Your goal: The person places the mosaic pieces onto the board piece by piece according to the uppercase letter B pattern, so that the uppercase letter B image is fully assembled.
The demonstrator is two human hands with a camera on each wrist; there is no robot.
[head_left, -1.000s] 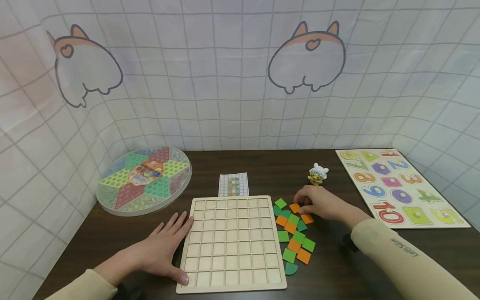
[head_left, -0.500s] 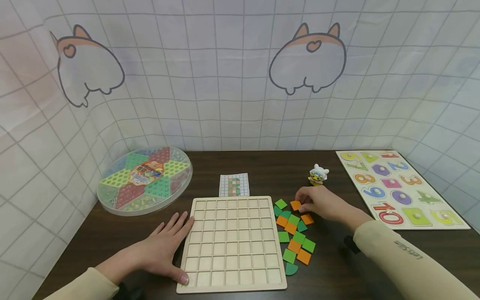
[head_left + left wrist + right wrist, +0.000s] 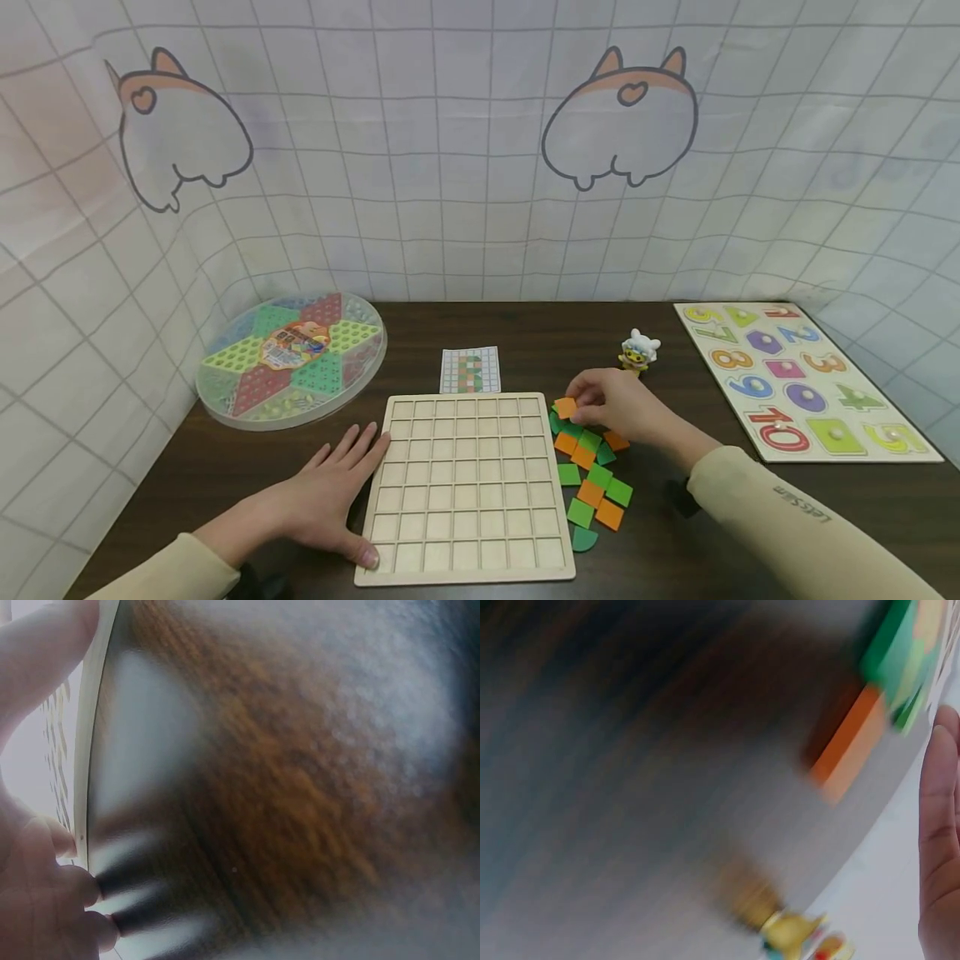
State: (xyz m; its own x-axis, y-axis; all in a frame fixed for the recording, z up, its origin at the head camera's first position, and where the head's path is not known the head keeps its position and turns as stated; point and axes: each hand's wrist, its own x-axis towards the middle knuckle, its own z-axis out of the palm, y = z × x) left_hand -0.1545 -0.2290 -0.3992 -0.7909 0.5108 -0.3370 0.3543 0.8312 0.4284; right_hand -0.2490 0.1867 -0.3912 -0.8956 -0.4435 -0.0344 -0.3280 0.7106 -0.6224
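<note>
Just beside the board's [image 3: 461, 480] far right corner, an orange tile [image 3: 565, 407] is pinched by the right hand [image 3: 619, 405], the left edge touched by the spread left hand [image 3: 324, 500].

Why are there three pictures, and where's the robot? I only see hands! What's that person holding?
There's no robot here, just a person's two bare hands. The big picture comes from a camera on the person's head, looking forward and down. The other two come from little cameras on the wrists, so they look close-up, tilted and partly blurry.

On the dark table lies a wooden board with little squares. The left hand rests along its edge, holding nothing up. The right hand pinches an orange tile above other loose green and orange tiles.

Farther back are a small picture card, a round game board, a tiny toy figure and a number puzzle.
</note>
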